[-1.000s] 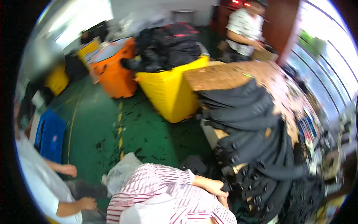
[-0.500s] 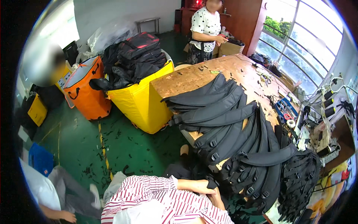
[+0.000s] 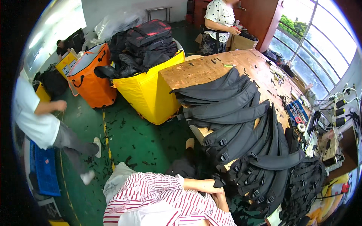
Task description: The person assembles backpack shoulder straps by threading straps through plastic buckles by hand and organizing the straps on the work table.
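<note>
In front of my striped shirt point(image 3: 147, 188), my two hands meet close to the near edge of a wooden table. My left hand point(image 3: 212, 186) is closed, with a small black piece point(image 3: 218, 181) against it. Just below, touching it, is my right hand point(image 3: 218, 194), its fingers curled in. Too little of the fingers shows to tell what they grip. Beside them, to the right, a large pile of padded black backpack straps point(image 3: 230, 116) with buckles hangs over the table's edge. A further bundle of black webbing with buckles point(image 3: 304, 184) lies at the pile's right.
A wooden table point(image 3: 203, 69) carries scraps, tools and a blue tray point(image 3: 296, 112). Beyond stand a yellow bin point(image 3: 151, 98) of black bags and an orange bin point(image 3: 94, 84). One person point(image 3: 41, 116) walks at left; another point(image 3: 218, 26) stands behind the table. Black scraps litter the green floor.
The view has shifted a little. The person at left has stepped further along, and more of a blue crate shows. My hands stay together; the small black piece has moved slightly up and right.
</note>
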`<state>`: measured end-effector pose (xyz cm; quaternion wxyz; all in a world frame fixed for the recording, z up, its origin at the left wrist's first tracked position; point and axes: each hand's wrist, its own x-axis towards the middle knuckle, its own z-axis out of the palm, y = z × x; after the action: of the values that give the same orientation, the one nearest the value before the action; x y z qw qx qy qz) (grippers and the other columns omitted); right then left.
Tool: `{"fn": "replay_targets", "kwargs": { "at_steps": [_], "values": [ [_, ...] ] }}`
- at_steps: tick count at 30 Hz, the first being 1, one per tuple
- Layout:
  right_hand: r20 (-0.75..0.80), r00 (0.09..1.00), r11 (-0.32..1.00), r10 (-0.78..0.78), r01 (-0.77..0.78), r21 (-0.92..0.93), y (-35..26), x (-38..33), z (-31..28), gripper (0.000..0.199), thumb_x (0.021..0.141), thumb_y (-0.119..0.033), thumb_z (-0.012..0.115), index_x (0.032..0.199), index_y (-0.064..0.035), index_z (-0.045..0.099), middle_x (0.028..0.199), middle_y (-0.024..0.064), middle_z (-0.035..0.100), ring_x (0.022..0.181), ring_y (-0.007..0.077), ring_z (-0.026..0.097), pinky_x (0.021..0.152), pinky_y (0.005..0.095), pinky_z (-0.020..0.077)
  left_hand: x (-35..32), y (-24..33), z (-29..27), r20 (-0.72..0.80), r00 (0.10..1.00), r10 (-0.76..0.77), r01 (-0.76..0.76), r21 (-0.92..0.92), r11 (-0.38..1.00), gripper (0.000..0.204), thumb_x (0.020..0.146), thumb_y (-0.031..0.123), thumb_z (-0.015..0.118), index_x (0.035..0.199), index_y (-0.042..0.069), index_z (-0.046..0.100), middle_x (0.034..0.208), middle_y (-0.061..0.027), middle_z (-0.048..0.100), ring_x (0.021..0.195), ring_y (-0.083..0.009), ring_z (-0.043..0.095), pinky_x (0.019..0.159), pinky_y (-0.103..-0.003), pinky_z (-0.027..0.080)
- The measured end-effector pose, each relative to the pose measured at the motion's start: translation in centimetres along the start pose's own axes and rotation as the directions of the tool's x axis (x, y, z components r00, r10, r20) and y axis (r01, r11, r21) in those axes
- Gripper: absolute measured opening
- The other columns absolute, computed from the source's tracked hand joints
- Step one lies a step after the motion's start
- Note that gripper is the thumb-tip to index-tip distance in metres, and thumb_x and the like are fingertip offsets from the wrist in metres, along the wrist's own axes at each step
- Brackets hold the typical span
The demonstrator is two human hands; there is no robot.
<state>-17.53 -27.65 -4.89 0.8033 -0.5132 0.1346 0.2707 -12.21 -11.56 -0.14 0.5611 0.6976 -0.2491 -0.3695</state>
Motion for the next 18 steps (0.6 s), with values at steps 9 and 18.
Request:
{"fn": "replay_targets", "kwargs": {
  "at_steps": [9,18],
  "values": [
    [-0.136,0.988,0.983,0.075,-0.050,0.176,5.6,5.0,-4.2,0.022,0.094,-0.022,0.051,0.107,-0.0050,0.054,0.092,0.0063,0.064,0.073,0.0169,0.063,0.062,0.0293,0.0549,-0.5,-0.8,0.6,-0.028,0.999,-0.033,0.024,-0.263,0.964,0.040,0.097,0.043,0.043,0.107,0.008,0.059,0.059,0.0008,0.045,0.055,-0.0087,0.043,0.050,-0.026,0.037],
    [-0.178,0.969,0.983,0.172,-0.157,0.096,3.3,4.3,-3.3,0.014,0.095,-0.015,0.050,0.097,-0.0030,0.057,0.071,0.0020,0.059,0.057,0.0084,0.054,0.053,0.0198,0.0451,-3.7,7.5,-6.6,-0.353,0.909,0.223,-0.353,-0.365,0.861,0.053,0.100,0.040,0.031,0.131,-0.003,0.039,0.061,0.0011,0.047,0.050,-0.0055,0.042,0.049,-0.019,0.036]
  ]
}}
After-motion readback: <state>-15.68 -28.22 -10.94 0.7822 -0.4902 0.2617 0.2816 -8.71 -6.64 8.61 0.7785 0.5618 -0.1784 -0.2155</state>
